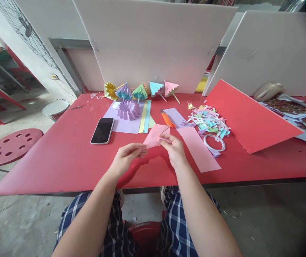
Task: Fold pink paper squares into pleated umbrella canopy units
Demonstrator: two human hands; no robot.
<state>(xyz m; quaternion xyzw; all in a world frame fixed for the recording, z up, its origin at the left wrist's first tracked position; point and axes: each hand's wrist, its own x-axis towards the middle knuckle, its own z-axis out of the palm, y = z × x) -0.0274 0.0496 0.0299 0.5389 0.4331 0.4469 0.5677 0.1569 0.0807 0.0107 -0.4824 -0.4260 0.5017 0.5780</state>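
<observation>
Left hand (130,155) and right hand (173,148), both bare, to the right of the phone (102,131), over a red table (67,157). By count: one phone, face up, dark-screened; beyond it, five pleated paper umbrellas (141,92) in plain view; right of it and slightly farther back, one purple pleated rosette (128,113) on one purple sheet (123,126), with one yellow strip (143,119) and one light blue strip (148,114) alongside; farther right of it, one orange cutter (168,118), one purple strip (176,115), one pink strip (201,150), one heap of paper scraps (210,121) and one white ring (223,143); well to the right of it, one tilted red board (249,117); well to its left, one round red stool (14,144). Between the hands, right of the phone and nearly level with it: one pink paper piece (153,134), pale, thin, angular in outline, with a short dark line near the upper right corner. Left fingers together, tips at the lower left corner; firm pinch or light touch, impossible to tell. Right thumb and forefinger clamped on the right edge. Lettering: pale marks on a dark red item (227,2), far beyond and right of the phone, too small to read.
</observation>
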